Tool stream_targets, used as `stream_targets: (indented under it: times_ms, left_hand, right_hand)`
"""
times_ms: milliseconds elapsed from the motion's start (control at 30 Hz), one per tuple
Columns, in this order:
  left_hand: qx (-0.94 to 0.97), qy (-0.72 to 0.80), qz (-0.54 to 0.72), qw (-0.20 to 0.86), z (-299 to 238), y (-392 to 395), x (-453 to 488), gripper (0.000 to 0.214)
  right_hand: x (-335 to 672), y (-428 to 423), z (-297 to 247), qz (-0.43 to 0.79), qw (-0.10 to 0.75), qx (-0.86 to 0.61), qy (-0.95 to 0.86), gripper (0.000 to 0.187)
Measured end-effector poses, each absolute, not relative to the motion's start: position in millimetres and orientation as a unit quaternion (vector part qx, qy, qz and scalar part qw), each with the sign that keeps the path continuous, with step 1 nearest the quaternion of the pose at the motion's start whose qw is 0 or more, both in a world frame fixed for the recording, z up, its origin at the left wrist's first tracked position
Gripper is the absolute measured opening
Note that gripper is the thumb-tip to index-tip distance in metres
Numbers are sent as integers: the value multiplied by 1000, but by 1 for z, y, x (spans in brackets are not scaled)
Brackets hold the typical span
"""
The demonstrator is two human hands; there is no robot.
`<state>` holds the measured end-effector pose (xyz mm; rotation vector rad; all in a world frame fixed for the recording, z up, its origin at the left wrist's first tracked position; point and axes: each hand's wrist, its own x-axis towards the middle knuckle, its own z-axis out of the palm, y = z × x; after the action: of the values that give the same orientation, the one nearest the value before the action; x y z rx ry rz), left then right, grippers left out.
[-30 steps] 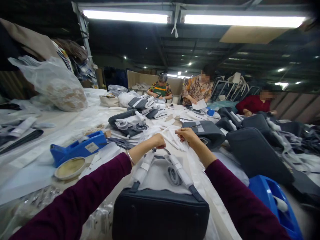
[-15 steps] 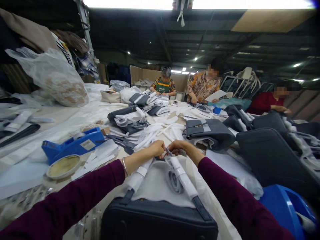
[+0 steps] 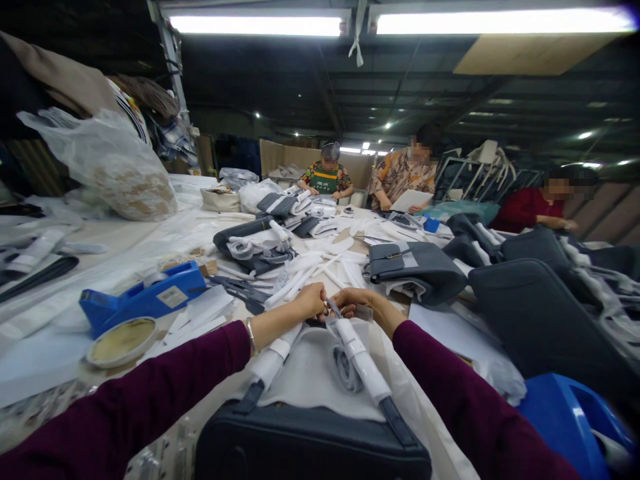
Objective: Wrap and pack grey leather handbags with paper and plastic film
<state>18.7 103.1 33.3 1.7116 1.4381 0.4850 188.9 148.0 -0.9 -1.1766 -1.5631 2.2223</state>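
A dark blue-grey handbag (image 3: 310,443) lies in front of me with its two handles wrapped in white paper (image 3: 363,363). My left hand (image 3: 310,300) is closed on the top of the left wrapped handle (image 3: 273,360). My right hand (image 3: 355,301) meets it at the top of the right handle and pinches a small strip of paper there. Both arms wear dark maroon sleeves. White tissue (image 3: 313,373) fills the bag's mouth between the handles.
A blue tape dispenser (image 3: 145,297) and a round tin (image 3: 120,341) sit to the left. Loose white paper strips (image 3: 320,263) and more grey bags (image 3: 417,270) cover the table. A blue bin (image 3: 570,427) is at right. Three people work at the far end.
My right hand has drawn back from the pile of white strips to the handle tops, joining my left hand. The view has shifted slightly.
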Motion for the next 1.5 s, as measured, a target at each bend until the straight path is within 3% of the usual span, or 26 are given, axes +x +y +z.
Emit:
stream_targets:
  times_ms: [167,267,367,433,500,700,867,1100,1333,1500]
  left_hand:
    - [675,547,209,449,43,104,15,33]
    - [670,520,234,476,54,103,10,30]
    - [652,501,276,498,62,102,5,28]
    - [630,495,306,514,65,100,3,25]
    - [603,490,334,534,66,97,2,20]
    - [531,485,372,588,66,91,-4,18]
    - [482,481,379,626,70,84,-13,20]
    - [466,493,370,635,80,82,-13,25]
    - [555,503,343,567,91,75,10,23]
    - [791,485,296,229,94,79,12,35]
  right_hand:
    - [197,152,4,745,113,-414,-510,12]
    - [206,147,13,755,181,-409,-480,24]
    - [211,136,24,790,258,-356,-428,17]
    - [211,127,29,791,298,-320,-428,23]
    - [210,119,32,757,321,-325,-467,31]
    - [205,111,28,632,343,-438,-540,29]
    - [199,108,28,519,389,-487,-585,18]
    - [177,103,39,382,381,-530,-655,5]
    - [168,101,45,317,375,-546,-679,9]
    - [173,91,43,390,378,-505,-671,5]
